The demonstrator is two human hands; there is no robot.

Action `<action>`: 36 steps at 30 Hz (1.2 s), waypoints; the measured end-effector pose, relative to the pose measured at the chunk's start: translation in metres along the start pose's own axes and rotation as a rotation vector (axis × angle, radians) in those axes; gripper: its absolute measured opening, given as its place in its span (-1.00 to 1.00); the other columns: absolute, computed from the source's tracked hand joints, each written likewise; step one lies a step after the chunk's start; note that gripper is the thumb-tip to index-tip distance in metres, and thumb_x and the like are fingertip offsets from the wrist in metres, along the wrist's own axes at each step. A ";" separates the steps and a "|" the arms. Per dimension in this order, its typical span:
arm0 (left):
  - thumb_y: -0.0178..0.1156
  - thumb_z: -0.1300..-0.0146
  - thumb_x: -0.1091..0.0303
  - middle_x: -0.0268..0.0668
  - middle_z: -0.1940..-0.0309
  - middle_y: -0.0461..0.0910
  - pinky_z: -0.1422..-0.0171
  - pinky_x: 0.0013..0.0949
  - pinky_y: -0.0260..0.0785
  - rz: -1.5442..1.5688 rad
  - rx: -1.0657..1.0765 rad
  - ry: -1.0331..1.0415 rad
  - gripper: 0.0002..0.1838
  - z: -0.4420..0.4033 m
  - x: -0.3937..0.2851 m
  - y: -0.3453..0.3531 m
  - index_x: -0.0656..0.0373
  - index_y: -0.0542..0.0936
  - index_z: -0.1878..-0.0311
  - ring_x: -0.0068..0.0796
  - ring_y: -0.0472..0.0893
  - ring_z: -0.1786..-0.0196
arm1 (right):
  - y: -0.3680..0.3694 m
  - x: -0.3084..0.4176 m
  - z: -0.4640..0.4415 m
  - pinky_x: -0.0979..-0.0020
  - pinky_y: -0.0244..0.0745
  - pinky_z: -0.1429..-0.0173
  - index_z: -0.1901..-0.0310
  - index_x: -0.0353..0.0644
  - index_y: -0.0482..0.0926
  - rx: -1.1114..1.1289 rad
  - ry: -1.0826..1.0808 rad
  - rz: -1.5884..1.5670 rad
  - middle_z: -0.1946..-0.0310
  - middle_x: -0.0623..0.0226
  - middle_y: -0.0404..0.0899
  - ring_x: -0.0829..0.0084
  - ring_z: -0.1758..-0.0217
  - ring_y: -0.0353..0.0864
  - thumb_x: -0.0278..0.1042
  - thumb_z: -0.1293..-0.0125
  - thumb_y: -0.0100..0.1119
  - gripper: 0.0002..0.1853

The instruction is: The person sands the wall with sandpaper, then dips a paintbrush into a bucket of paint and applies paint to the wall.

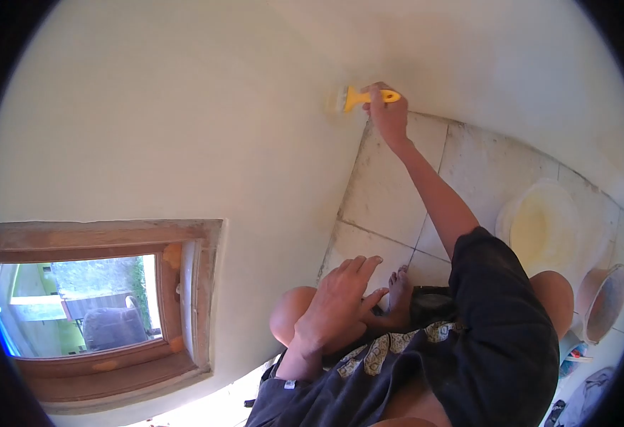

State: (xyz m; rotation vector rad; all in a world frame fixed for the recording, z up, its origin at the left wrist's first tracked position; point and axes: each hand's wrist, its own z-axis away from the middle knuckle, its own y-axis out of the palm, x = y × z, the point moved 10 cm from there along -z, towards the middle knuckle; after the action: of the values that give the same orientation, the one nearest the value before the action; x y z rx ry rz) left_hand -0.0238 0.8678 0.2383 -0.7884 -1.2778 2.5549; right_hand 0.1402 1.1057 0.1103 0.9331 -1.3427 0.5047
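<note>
My right hand (388,117) grips the yellow handle of a paintbrush (358,98). The brush's bristles touch the pale wall (269,107) low down, close to the corner where two walls meet the floor. My arm is stretched far forward. Near my knee, my left hand (340,295) hangs with its fingers extended and apart from the thumb, holding nothing. Bare toes show just beyond it on the tiles. To the right on the floor stands a whitish tub (507,213) with pale yellow paint (536,231) inside.
A wooden window frame (205,292) is set in the wall at lower left, with an outdoor view through it. A round bucket (605,304) stands at the right, near a bundled cloth (590,395). Large pale tiles (383,188) cover the floor.
</note>
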 end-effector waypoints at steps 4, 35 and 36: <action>0.16 -0.21 0.15 -0.06 -0.05 0.47 -0.19 -0.15 0.31 -0.024 -0.014 0.044 -0.50 -0.001 0.002 0.002 0.12 0.37 -0.18 -0.05 0.43 -0.15 | -0.022 -0.028 0.002 0.24 0.42 0.38 0.38 -0.25 0.60 -0.078 -0.122 0.244 0.60 0.09 0.55 0.05 0.54 0.51 -0.18 -0.25 0.06 -0.72; 0.14 -0.21 0.20 0.03 -0.09 0.41 -0.27 -0.10 0.24 0.047 0.097 0.012 -0.47 -0.011 -0.018 0.003 0.13 0.30 -0.23 0.02 0.37 -0.20 | 0.047 0.149 0.036 0.47 0.42 0.44 0.32 -0.38 0.52 0.090 -0.115 -0.661 0.51 0.24 0.52 0.48 0.57 0.46 -0.22 -0.38 -0.10 -0.65; 0.13 -0.21 0.20 0.03 -0.09 0.41 -0.27 -0.09 0.24 0.041 0.086 0.022 -0.47 -0.010 -0.017 0.003 0.13 0.30 -0.23 0.02 0.37 -0.20 | 0.050 0.143 0.032 0.49 0.41 0.45 0.32 -0.37 0.52 0.090 -0.082 -0.736 0.53 0.24 0.53 0.51 0.57 0.47 -0.24 -0.37 -0.09 -0.67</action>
State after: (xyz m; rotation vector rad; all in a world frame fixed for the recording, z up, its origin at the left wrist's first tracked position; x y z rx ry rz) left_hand -0.0037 0.8662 0.2378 -0.8309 -1.1486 2.6061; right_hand 0.1103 1.0800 0.2604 1.4409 -0.9546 -0.0433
